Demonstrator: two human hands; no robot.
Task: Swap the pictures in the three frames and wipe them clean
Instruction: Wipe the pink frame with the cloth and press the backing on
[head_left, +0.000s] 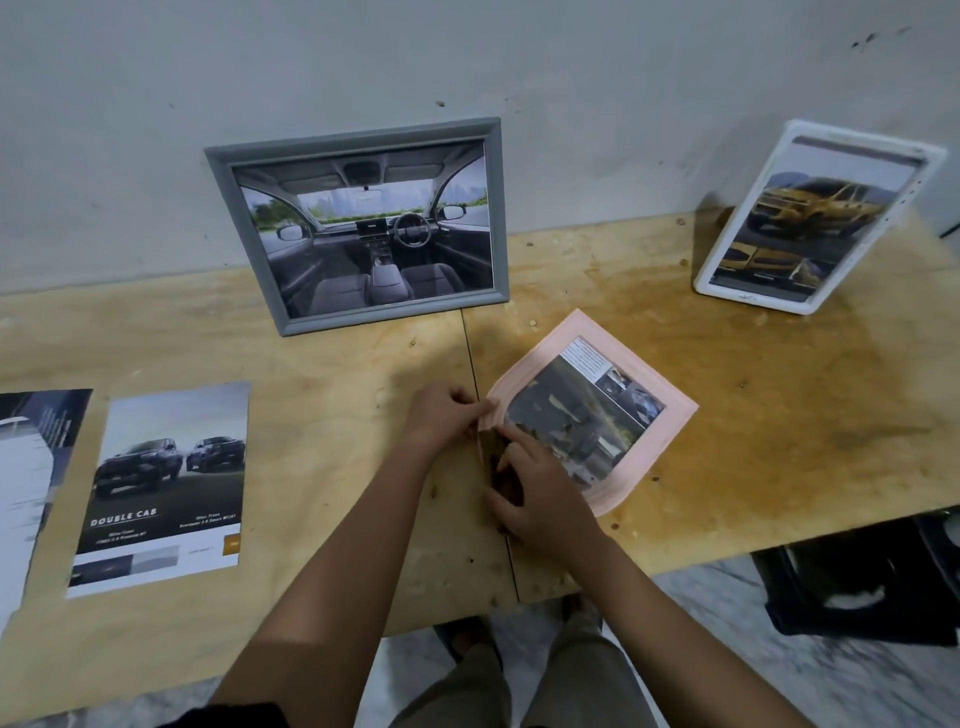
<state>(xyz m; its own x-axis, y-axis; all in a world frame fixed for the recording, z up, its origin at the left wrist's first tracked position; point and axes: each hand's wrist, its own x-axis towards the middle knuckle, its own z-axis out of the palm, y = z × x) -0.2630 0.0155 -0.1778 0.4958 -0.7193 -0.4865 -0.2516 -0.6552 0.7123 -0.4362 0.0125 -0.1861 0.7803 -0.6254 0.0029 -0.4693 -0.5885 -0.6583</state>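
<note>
Pink frame (571, 332) lies flat on the tabletop (779, 415), near centre-right. The left hand (441, 415) pinches its left corner to steady it. The right hand (540, 499) has its fingers curled onto the picture (587, 415) at its near-left edge, probably working it free. Grey frame (234, 218) and white frame (753, 299) lean at the far wall, out of the way; loose prints (166, 488) wait at left.

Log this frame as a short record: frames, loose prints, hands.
lying flat: pink picture frame on the wooden table
standing: grey picture frame against the wall; white picture frame at right
loose prints: Double Cab truck page; another page, cut off at left
left hand: pinches the pink frame's corner
right hand: on its picture, grip unclear
</note>
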